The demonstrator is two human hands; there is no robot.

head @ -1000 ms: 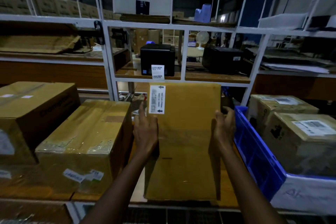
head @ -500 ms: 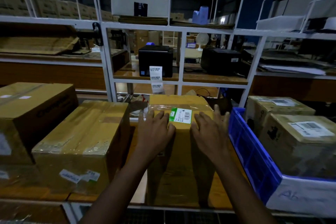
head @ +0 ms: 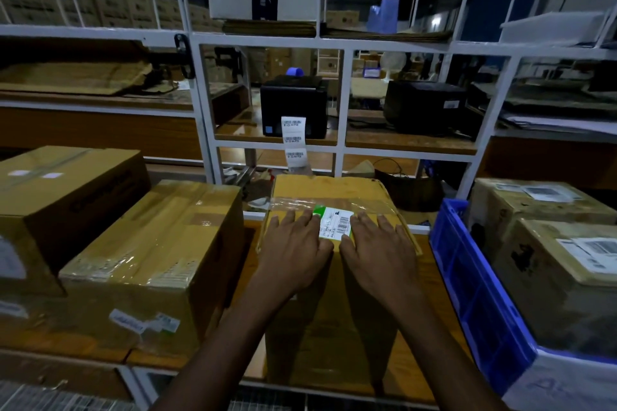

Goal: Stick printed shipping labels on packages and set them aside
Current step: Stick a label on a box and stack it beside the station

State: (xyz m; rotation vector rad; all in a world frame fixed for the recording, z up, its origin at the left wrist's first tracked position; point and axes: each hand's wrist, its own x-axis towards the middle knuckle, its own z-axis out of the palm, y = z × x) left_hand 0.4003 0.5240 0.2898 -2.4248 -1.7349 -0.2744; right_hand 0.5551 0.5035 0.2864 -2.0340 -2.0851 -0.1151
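A taped cardboard package [head: 334,192] stands on the wooden bench [head: 430,294] in front of me. A white label with a green corner and a barcode [head: 335,222] lies on its top near edge. My left hand [head: 293,248] rests flat on the package top left of the label, fingers straight. My right hand [head: 380,252] lies flat to the label's right. A strip of printed labels [head: 293,140] hangs from the black label printer [head: 293,107] on the shelf behind.
Two large taped boxes [head: 150,257] stand at the left. A blue crate [head: 477,304] at the right holds labelled boxes [head: 561,277]. A second black printer [head: 424,107] sits on the shelf. White rack posts [head: 203,110] rise behind the bench.
The package was tipped from standing on end, label side facing me, to lying with its taped top up. Both hands went from holding its sides to lying flat on top.
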